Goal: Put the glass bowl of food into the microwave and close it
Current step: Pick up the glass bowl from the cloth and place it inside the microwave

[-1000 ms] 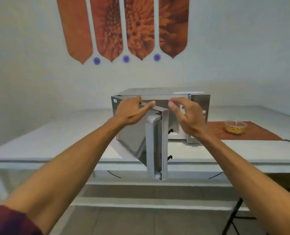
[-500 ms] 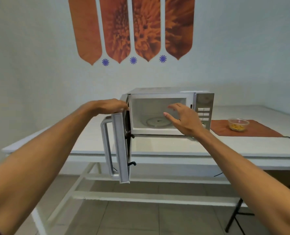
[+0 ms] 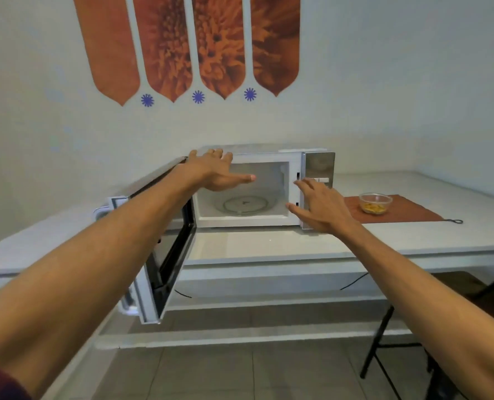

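Microwave door [image 3: 164, 255] hanging wide; left hand [image 3: 214, 171] spread at top edge, right hand [image 3: 320, 209] splayed, empty; glass bowl [image 3: 375, 202] waiting on mat [image 3: 407, 212].

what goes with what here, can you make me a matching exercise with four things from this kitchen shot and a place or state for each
Things:
1. microwave door
2. glass bowl
3. turntable
4. left hand

Places or states:
A. on the orange mat, right of the microwave
B. swung wide open to the left
C. inside the empty cavity
D. resting at the microwave's top left corner

Pairs: 1-B, 2-A, 3-C, 4-D
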`<state>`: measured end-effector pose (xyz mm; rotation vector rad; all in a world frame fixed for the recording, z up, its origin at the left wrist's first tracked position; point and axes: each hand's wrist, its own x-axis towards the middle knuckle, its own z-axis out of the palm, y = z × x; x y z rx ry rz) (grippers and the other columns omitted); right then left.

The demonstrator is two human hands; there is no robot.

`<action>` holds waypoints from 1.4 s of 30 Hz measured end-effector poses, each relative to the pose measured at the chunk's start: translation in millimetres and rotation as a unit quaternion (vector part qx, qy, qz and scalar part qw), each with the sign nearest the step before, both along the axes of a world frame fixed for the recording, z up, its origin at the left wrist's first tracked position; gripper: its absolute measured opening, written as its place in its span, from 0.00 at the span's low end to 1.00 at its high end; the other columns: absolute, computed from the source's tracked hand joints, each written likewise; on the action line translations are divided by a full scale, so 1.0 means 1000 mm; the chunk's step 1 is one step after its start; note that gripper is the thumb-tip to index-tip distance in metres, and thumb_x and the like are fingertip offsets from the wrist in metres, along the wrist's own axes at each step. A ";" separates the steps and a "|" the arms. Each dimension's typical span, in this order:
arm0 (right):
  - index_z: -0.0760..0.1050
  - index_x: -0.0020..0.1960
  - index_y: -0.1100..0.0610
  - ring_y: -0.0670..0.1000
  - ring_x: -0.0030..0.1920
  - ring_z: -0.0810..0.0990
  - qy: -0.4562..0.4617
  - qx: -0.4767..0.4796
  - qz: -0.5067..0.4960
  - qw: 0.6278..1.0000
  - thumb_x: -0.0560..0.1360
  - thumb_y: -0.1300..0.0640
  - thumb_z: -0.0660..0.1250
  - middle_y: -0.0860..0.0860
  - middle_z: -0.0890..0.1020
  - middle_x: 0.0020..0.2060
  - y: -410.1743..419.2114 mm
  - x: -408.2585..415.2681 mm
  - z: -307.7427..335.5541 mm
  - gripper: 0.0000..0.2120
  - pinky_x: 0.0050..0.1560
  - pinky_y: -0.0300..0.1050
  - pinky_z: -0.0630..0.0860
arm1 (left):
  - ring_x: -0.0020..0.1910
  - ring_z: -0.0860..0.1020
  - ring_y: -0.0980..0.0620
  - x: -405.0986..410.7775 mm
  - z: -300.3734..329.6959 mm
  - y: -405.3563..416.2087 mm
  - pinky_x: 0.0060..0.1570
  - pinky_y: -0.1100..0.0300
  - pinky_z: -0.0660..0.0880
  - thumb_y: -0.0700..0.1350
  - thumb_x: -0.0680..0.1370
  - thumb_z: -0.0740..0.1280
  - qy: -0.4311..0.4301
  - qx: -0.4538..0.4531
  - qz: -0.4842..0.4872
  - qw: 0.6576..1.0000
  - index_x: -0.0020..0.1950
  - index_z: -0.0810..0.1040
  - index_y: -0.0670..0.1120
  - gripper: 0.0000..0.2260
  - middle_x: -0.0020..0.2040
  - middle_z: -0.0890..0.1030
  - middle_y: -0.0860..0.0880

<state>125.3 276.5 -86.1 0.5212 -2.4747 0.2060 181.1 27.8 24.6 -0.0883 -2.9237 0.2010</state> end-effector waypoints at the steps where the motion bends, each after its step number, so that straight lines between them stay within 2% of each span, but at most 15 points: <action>1: 0.61 0.75 0.55 0.60 0.68 0.70 0.001 0.008 -0.009 1.000 0.77 0.36 0.56 0.58 0.67 0.73 0.011 -0.004 -0.001 0.33 0.62 0.60 0.70 | 0.79 0.47 0.46 -0.008 -0.004 0.017 0.75 0.40 0.42 0.75 0.70 0.47 0.007 0.001 -0.012 1.000 0.78 0.47 0.47 0.46 0.80 0.49 0.45; 7: 0.59 0.76 0.54 0.60 0.70 0.67 -0.004 0.037 -0.030 0.999 0.77 0.36 0.55 0.58 0.64 0.75 0.068 -0.036 -0.005 0.33 0.65 0.62 0.67 | 0.78 0.51 0.45 -0.056 -0.036 0.112 0.74 0.39 0.44 0.70 0.73 0.53 0.097 -0.003 -0.113 0.989 0.78 0.50 0.47 0.41 0.80 0.53 0.44; 11: 0.58 0.75 0.54 0.58 0.71 0.67 0.009 0.085 -0.034 0.996 0.77 0.37 0.55 0.58 0.64 0.75 0.113 -0.066 -0.008 0.32 0.65 0.59 0.68 | 0.77 0.55 0.46 -0.096 -0.057 0.162 0.74 0.41 0.46 0.65 0.75 0.57 0.174 -0.023 -0.175 0.969 0.77 0.54 0.45 0.37 0.78 0.58 0.44; 18: 0.57 0.76 0.54 0.58 0.72 0.64 -0.027 0.094 -0.063 0.993 0.78 0.39 0.56 0.57 0.61 0.76 0.205 -0.131 -0.024 0.33 0.67 0.59 0.65 | 0.76 0.59 0.46 -0.175 -0.096 0.251 0.74 0.45 0.54 0.58 0.75 0.61 0.174 0.056 -0.216 0.959 0.77 0.56 0.45 0.34 0.77 0.61 0.43; 23: 0.59 0.76 0.55 0.59 0.71 0.66 -0.075 -0.032 -0.052 0.995 0.78 0.39 0.59 0.57 0.63 0.75 0.252 -0.162 -0.044 0.33 0.66 0.56 0.66 | 0.72 0.66 0.44 -0.213 -0.120 0.304 0.70 0.48 0.63 0.57 0.75 0.62 0.138 0.142 -0.225 0.954 0.76 0.59 0.45 0.32 0.76 0.65 0.44; 26: 0.61 0.75 0.56 0.57 0.70 0.67 -0.106 -0.128 -0.043 0.985 0.77 0.40 0.62 0.57 0.66 0.73 0.276 -0.179 -0.055 0.32 0.67 0.52 0.64 | 0.72 0.66 0.43 -0.232 -0.133 0.326 0.68 0.47 0.64 0.57 0.76 0.63 0.103 0.181 -0.217 0.954 0.76 0.59 0.46 0.32 0.75 0.65 0.44; 30: 0.64 0.73 0.57 0.56 0.69 0.68 -0.124 -0.239 -0.041 0.962 0.76 0.42 0.64 0.56 0.70 0.71 0.292 -0.197 -0.066 0.30 0.62 0.44 0.62 | 0.70 0.68 0.42 -0.256 -0.149 0.343 0.67 0.46 0.65 0.56 0.75 0.63 0.057 0.229 -0.196 0.952 0.75 0.59 0.47 0.31 0.75 0.66 0.44; 32: 0.67 0.71 0.56 0.56 0.67 0.71 -0.132 -0.278 -0.044 0.950 0.77 0.42 0.64 0.56 0.73 0.68 0.300 -0.211 -0.073 0.28 0.65 0.47 0.64 | 0.70 0.68 0.42 -0.270 -0.156 0.350 0.66 0.46 0.67 0.57 0.74 0.63 0.029 0.274 -0.178 0.945 0.75 0.60 0.48 0.32 0.74 0.67 0.45; 34: 0.70 0.68 0.56 0.56 0.63 0.75 -0.153 -0.330 -0.033 0.931 0.76 0.42 0.65 0.56 0.76 0.64 0.308 -0.225 -0.080 0.27 0.65 0.54 0.71 | 0.68 0.70 0.42 -0.283 -0.162 0.360 0.63 0.47 0.69 0.60 0.70 0.61 0.012 0.333 -0.157 0.930 0.72 0.63 0.48 0.33 0.71 0.71 0.45; 35: 0.71 0.66 0.57 0.55 0.61 0.77 -0.160 -0.363 -0.027 0.917 0.76 0.41 0.65 0.55 0.78 0.62 0.310 -0.230 -0.083 0.26 0.62 0.56 0.73 | 0.66 0.71 0.43 -0.289 -0.165 0.365 0.60 0.49 0.70 0.61 0.69 0.61 0.008 0.362 -0.142 0.921 0.70 0.66 0.47 0.33 0.69 0.73 0.45; 37: 0.73 0.59 0.54 0.53 0.56 0.79 -0.157 -0.414 -0.027 0.896 0.74 0.40 0.66 0.51 0.80 0.56 0.314 -0.241 -0.088 0.21 0.57 0.52 0.76 | 0.59 0.75 0.44 -0.303 -0.173 0.373 0.52 0.53 0.70 0.60 0.69 0.62 0.001 0.415 -0.116 0.902 0.64 0.71 0.47 0.28 0.61 0.77 0.47; 39: 0.72 0.56 0.49 0.53 0.55 0.80 -0.148 -0.442 -0.035 0.884 0.74 0.39 0.67 0.46 0.80 0.51 0.318 -0.256 -0.095 0.17 0.53 0.47 0.76 | 0.46 0.76 0.52 -0.319 -0.184 0.380 0.44 0.61 0.70 0.55 0.71 0.65 0.005 0.471 -0.110 0.875 0.53 0.75 0.51 0.13 0.49 0.76 0.53; 40: 0.73 0.57 0.50 0.54 0.56 0.79 -0.151 -0.451 -0.040 0.879 0.74 0.40 0.67 0.48 0.80 0.53 0.320 -0.262 -0.098 0.19 0.55 0.49 0.76 | 0.40 0.75 0.57 -0.326 -0.188 0.383 0.38 0.65 0.70 0.52 0.72 0.66 0.016 0.501 -0.115 0.858 0.44 0.75 0.55 0.04 0.45 0.76 0.55; 41: 0.73 0.60 0.53 0.55 0.58 0.78 -0.155 -0.458 -0.047 0.874 0.73 0.39 0.67 0.51 0.80 0.57 0.323 -0.269 -0.101 0.23 0.58 0.52 0.76 | 0.38 0.76 0.60 -0.333 -0.191 0.388 0.35 0.66 0.71 0.50 0.72 0.66 0.019 0.521 -0.113 0.846 0.39 0.74 0.56 0.03 0.43 0.78 0.55; 42: 0.71 0.64 0.55 0.56 0.60 0.77 -0.158 -0.464 -0.056 0.870 0.73 0.39 0.67 0.54 0.78 0.60 0.326 -0.278 -0.103 0.27 0.60 0.55 0.75 | 0.39 0.79 0.57 -0.341 -0.194 0.393 0.36 0.64 0.75 0.49 0.73 0.66 0.028 0.545 -0.117 0.830 0.38 0.75 0.56 0.04 0.44 0.80 0.51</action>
